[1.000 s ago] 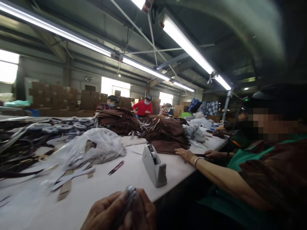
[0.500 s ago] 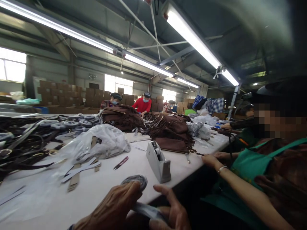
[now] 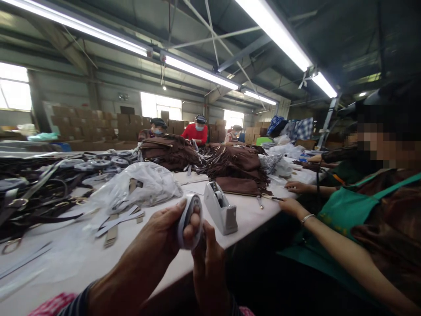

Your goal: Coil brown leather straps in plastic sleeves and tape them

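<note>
A coiled strap (image 3: 181, 221), wrapped in pale grey material, is held upright over the table's near edge. My left hand (image 3: 164, 228) is closed around it, and its fingertips show through the middle of the coil. At the coil's lower right edge, my right hand (image 3: 210, 252) presses with its fingers, some of them hidden behind the coil. Just beyond and to the right stands a grey tape dispenser (image 3: 221, 208), which neither hand touches.
A clear plastic bag (image 3: 153, 182) lies behind my left hand, near cut strips (image 3: 113, 228). Dark straps with buckles (image 3: 36, 188) heap up on the left. Brown fringed bags (image 3: 237, 169) are piled behind the dispenser. A co-worker in a green apron (image 3: 335, 215) sits close on the right.
Both hands have risen with the coiled strap, which has turned from nearly flat to upright. The loose pale end seen between the hands now lies along the coil. My right hand has closed in on it.
</note>
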The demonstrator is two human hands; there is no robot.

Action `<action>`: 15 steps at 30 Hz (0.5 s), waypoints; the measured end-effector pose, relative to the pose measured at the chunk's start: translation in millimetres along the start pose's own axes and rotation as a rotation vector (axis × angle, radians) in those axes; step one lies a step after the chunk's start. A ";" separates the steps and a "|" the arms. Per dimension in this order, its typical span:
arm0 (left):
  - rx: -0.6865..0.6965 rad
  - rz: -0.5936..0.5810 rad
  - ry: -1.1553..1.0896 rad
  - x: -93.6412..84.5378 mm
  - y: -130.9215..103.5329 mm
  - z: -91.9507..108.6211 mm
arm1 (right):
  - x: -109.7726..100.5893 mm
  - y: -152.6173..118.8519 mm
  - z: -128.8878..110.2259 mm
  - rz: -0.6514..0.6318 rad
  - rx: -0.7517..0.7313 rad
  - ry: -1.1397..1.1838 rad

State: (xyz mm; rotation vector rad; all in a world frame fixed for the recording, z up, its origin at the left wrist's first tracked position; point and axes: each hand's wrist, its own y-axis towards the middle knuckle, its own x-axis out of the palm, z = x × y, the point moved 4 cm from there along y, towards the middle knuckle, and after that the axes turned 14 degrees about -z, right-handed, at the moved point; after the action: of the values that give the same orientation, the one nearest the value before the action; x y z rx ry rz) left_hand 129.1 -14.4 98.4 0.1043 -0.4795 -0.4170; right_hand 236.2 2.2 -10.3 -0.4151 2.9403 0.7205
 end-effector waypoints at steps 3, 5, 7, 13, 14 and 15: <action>0.160 0.038 -0.053 2.4 16.0 20.4 | 14.3 -8.6 11.6 -0.113 0.119 0.150; 0.199 0.040 0.084 -3.6 21.2 20.2 | 15.7 -11.2 11.9 -0.269 0.193 0.295; 0.220 0.035 0.405 -14.7 20.3 10.5 | 11.5 -13.2 6.6 -0.445 0.259 0.484; 0.391 -0.313 1.674 -40.5 -7.9 -31.9 | -14.7 -19.2 1.8 -0.648 0.466 0.859; 0.417 -0.404 1.790 -43.3 -14.2 -35.3 | -16.7 -20.5 4.6 -0.677 0.492 0.869; 0.438 -0.479 1.878 -45.9 -20.0 -36.5 | -17.4 -21.9 8.0 -0.720 0.517 0.868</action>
State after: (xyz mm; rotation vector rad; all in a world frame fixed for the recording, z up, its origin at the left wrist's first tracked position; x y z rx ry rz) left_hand 102.0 -13.7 42.7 0.9375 1.3498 -0.4978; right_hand 259.3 -8.5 -24.5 -1.9488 3.0384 -0.4152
